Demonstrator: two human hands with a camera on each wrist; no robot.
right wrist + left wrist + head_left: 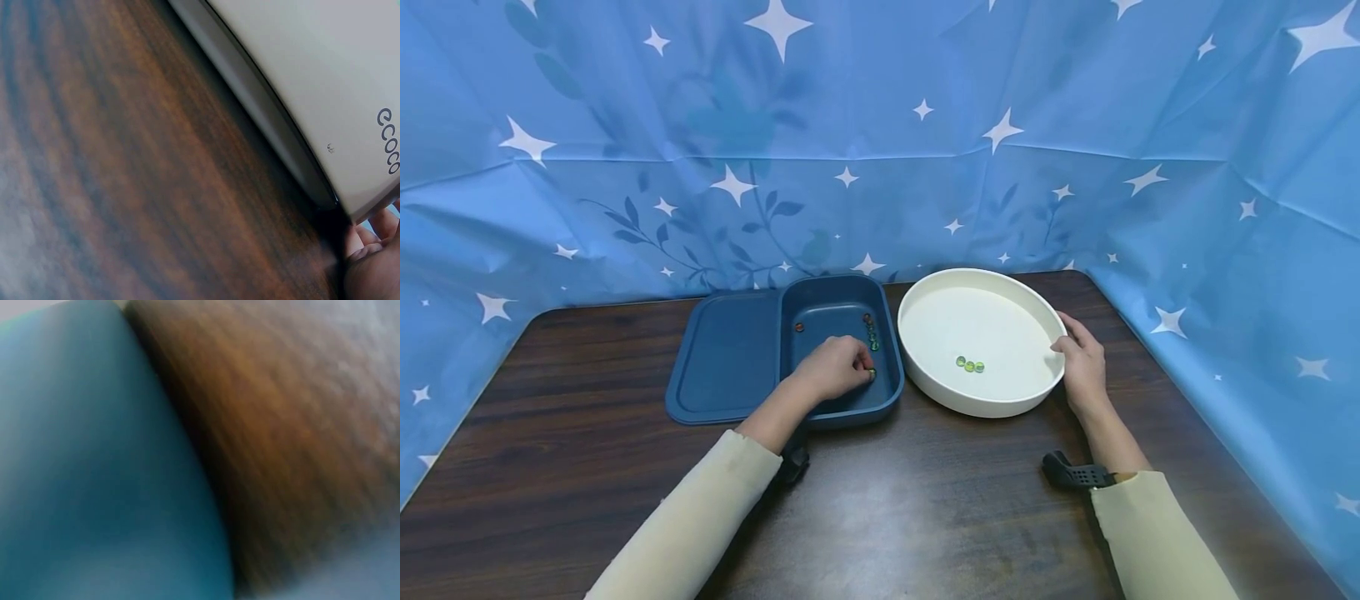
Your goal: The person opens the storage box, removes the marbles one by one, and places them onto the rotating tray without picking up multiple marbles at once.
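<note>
Inside the blue rectangular box [842, 287], my left hand [831, 367] pinches a glass marble [872, 374] between thumb and fingertips. A short row of several marbles [872, 337] lies beyond that hand, and an orange-brown marble [799, 327] lies apart at the left. My right hand [1084, 367] grips the right rim of a round white tray [977, 308], thumb over the edge. Three yellow-green marbles [970, 367] touch in a row on the tray floor. In the right wrist view, fingers [369, 237] meet the tray's outer wall [300, 94], marked "ecoco".
A flat blue lid or panel [726, 354] lies against the box's left side. Both containers stand on a dark wooden table [925, 508]. Behind hangs a blue curtain [880, 125] with white stars. The left wrist view is blurred, showing the box wall [94, 456] beside the table.
</note>
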